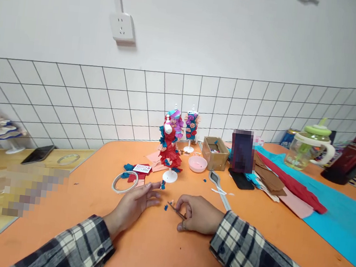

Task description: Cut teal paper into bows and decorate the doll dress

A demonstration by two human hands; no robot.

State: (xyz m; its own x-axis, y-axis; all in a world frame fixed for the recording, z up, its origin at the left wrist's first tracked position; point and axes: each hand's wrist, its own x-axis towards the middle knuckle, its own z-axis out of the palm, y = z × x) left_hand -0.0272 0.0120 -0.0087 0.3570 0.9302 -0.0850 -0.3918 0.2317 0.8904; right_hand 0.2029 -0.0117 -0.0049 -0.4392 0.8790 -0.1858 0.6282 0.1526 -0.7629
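My left hand (138, 201) is over the middle of the orange table with its fingers partly spread. A small piece of blue crepe paper (163, 185) is at its index fingertip; the exact hold is unclear. My right hand (199, 215) is closed around a slim pointed metal tool (175, 210), its tip toward the left hand. Whether this is scissors or tweezers cannot be made out. A small blue scrap (166, 208) lies by the tip. Just beyond the hands stands a small white mannequin in a red and blue crepe-paper dress (171, 152).
A tape roll (113, 182) and crepe paper (139, 177) lie left. Behind are another dressed mannequin (191, 126), a pink bowl (197, 165) and a cardboard box (218, 159). On the right are a propped dark screen (242, 151), paper sheets (299, 201), a jug (298, 153) and a dark red mug (343, 163).
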